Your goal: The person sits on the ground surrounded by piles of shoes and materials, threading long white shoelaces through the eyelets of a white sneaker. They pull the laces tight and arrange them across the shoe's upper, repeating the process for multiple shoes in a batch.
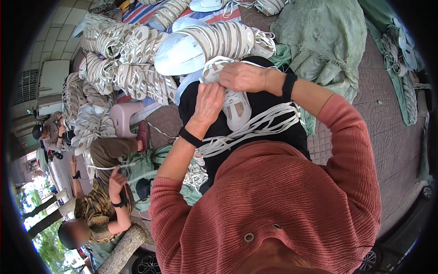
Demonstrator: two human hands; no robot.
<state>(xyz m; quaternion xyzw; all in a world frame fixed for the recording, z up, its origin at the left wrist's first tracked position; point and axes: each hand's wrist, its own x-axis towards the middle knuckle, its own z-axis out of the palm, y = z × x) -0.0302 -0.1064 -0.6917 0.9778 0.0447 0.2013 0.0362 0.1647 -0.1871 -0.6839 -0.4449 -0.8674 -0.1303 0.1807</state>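
Observation:
A white and beige shoe upper (237, 112) lies across my lap on black trousers, toe toward me. My left hand (211, 104) is closed on its left edge, near the tongue. Right beside it, my right hand (244, 76) is bent over the opening with its fingers pinched together. A white shoelace (262, 66) runs out past the right hand's knuckles; its grip at the fingertips is partly hidden. Below the toe, a loose bundle of white laces (269, 124) lies across my thighs.
Stacked shoe uppers (219, 43) fill the ground ahead and to the left. A pink stool (122, 116) stands at left, near a seated person (102, 205) holding a lace. A pale green woven sack (319, 41) slumps at the far right. More laces (196, 176) lie by my left forearm.

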